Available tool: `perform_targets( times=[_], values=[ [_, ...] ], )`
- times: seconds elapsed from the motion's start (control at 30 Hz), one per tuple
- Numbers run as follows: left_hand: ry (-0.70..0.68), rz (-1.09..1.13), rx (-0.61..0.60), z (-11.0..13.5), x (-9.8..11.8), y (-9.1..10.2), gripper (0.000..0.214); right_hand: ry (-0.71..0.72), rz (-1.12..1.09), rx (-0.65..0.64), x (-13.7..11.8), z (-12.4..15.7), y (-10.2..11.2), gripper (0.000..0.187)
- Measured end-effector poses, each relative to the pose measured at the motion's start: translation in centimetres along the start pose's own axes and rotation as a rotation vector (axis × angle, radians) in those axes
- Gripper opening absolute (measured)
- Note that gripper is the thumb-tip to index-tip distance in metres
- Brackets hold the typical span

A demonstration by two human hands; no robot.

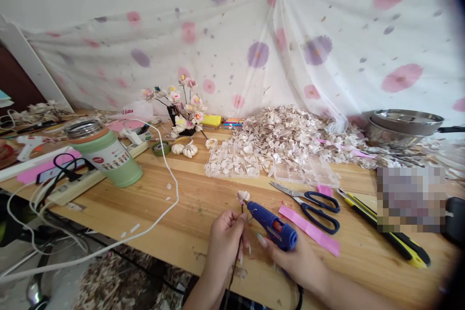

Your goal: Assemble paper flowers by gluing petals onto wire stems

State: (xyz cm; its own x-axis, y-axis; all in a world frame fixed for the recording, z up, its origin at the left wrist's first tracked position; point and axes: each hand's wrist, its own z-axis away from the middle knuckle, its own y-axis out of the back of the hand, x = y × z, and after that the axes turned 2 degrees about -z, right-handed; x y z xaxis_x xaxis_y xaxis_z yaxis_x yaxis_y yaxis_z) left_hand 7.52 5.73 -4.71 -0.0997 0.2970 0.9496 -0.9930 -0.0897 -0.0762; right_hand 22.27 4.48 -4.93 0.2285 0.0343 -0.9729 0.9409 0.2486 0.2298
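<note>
My left hand (225, 242) pinches a thin dark stem (237, 256) topped by a small pale shell flower (243, 196), held upright over the wooden table (163, 213). My right hand (296, 261) grips a blue glue gun (272, 225). Its nozzle touches the stem just below the flower. Both hands are low at the table's front edge.
Blue-handled scissors (312, 203), a pink paper strip (308, 230) and a yellow-black utility knife (388, 232) lie to the right. Behind are clear trays (232, 162), a heap of pale shell pieces (290, 133), a finished flower bouquet (183, 106) and metal bowls (403, 126). A green flask (107, 152), power strip and white cable sit left.
</note>
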Motion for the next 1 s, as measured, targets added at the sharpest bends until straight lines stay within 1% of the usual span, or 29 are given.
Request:
perform_targets(
  times=[0.23, 0.4, 0.53, 0.8, 1.0],
  values=[
    [-0.001, -0.008, -0.002, -0.01, -0.25, 0.08, 0.037, -0.053, -0.011, 0.011, 0.17, -0.02, 0.09, 0.029],
    [0.015, -0.028, -0.004, -0.01, -0.14, -0.03, 0.035, -0.019, -0.009, -0.027, -0.01, 0.07, 0.29, 0.031],
    [0.025, -0.045, -0.001, 0.00, 0.05, -0.07, 0.034, -0.024, -0.001, -0.045, -0.33, 0.09, 0.42, 0.029],
    [0.052, -0.058, 0.004, 0.34, 0.53, -0.09, 0.033, -0.032, 0.028, -0.038, -0.57, 0.03, 0.51, 0.030],
    [0.022, -0.052, 0.008, 0.35, 0.52, -0.06, 0.032, -0.011, 0.018, -0.040, -0.45, 0.12, 0.54, 0.028]
  ],
)
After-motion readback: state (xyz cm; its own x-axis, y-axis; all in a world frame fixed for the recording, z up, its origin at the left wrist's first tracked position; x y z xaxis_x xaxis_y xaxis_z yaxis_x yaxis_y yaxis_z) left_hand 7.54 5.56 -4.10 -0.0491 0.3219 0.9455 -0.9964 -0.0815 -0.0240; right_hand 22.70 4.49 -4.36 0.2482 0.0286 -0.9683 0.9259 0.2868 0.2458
